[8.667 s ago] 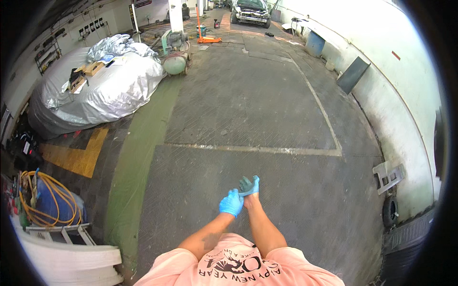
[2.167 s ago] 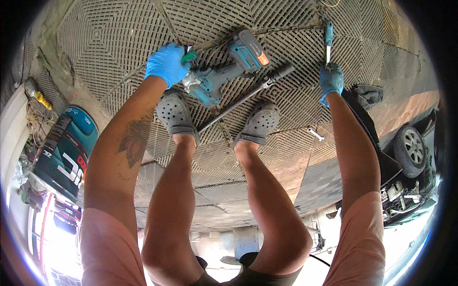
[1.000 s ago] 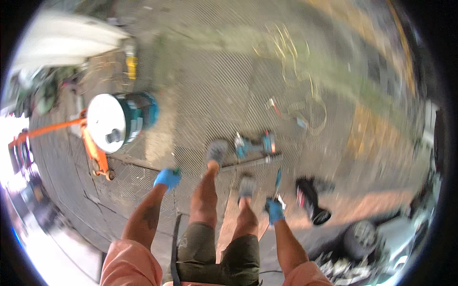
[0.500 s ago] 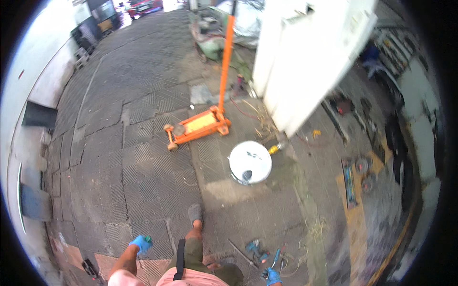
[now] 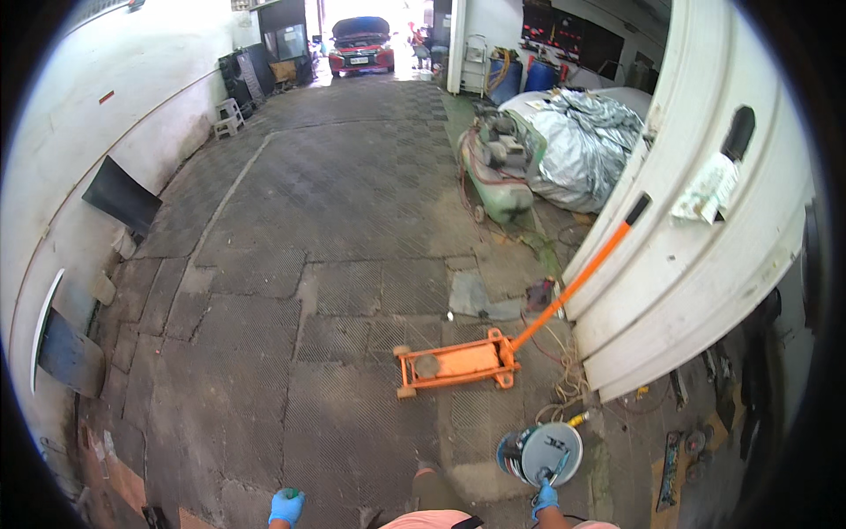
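My left hand (image 5: 286, 506), in a blue glove, is closed at the lower edge, with a bit of something green showing at its fingers. Also gloved in blue, my right hand (image 5: 545, 501) grips a slim blue-handled tool (image 5: 561, 462); its exact kind is too small to make out. The tool is over the pale round top of a bucket (image 5: 538, 445), which bears dark marks. Beyond the bucket stands an orange floor jack (image 5: 467, 360), its long handle leaning up to the right.
A white panelled door (image 5: 696, 229) rises at the right. Behind it are a green air compressor (image 5: 504, 167) and a silver cover (image 5: 582, 145). Hoses (image 5: 564, 375) lie beside the bucket. A red car (image 5: 360, 48) with its hood up is far ahead.
The view has tilted up toward the far end of the garage. My right hand has moved from beside the tools on the floor to the bucket, still holding the blue-handled tool.
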A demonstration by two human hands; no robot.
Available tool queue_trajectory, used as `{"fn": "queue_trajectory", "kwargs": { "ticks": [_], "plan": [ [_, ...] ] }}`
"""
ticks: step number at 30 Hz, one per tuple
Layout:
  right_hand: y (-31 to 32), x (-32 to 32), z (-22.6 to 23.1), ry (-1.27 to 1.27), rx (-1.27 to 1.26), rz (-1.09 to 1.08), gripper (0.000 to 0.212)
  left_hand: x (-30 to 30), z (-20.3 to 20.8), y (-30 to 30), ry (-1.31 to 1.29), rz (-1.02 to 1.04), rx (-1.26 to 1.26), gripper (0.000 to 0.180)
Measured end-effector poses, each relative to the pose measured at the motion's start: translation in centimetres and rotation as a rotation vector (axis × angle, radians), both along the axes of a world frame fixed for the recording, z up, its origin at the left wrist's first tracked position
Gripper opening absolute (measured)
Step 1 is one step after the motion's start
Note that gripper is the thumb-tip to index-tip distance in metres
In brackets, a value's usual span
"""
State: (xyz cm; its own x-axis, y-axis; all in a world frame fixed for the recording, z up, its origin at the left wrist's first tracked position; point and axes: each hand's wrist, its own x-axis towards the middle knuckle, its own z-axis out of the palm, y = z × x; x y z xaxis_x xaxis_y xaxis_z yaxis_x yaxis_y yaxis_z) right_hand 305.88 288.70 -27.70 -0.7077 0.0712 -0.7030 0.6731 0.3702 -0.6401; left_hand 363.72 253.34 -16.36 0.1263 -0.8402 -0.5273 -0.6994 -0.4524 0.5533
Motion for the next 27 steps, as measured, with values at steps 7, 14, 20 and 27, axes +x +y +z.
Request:
{"fn": "queue_trajectory", "kwargs": {
  "ticks": [7, 14, 20, 27],
  "plan": [
    [-34.8, -10.8, -1.3, -0.013, -0.250, -0.106, 0.035, -1.8, -1.8, -19.1, 0.012, -0.012, -0.109, 0.017],
    [-76.5, -10.1, 6.2, -0.110, -0.635, -0.017, 0.034, -1.2, -9.7, -27.0, 0.025, 0.442, -0.073, 0.005],
    [-107.1, -8.3, 4.0, -0.396, -0.648, 0.547, 0.036, -3.4, -15.9, -42.0, -0.516, 0.057, 0.113, 0.022],
    [-119.1, -16.3, -3.5, -0.146, 0.076, 0.710, 0.023, -6.0, -17.2, -79.3, -0.313, -0.048, 0.136, 0.012]
  ]
}}
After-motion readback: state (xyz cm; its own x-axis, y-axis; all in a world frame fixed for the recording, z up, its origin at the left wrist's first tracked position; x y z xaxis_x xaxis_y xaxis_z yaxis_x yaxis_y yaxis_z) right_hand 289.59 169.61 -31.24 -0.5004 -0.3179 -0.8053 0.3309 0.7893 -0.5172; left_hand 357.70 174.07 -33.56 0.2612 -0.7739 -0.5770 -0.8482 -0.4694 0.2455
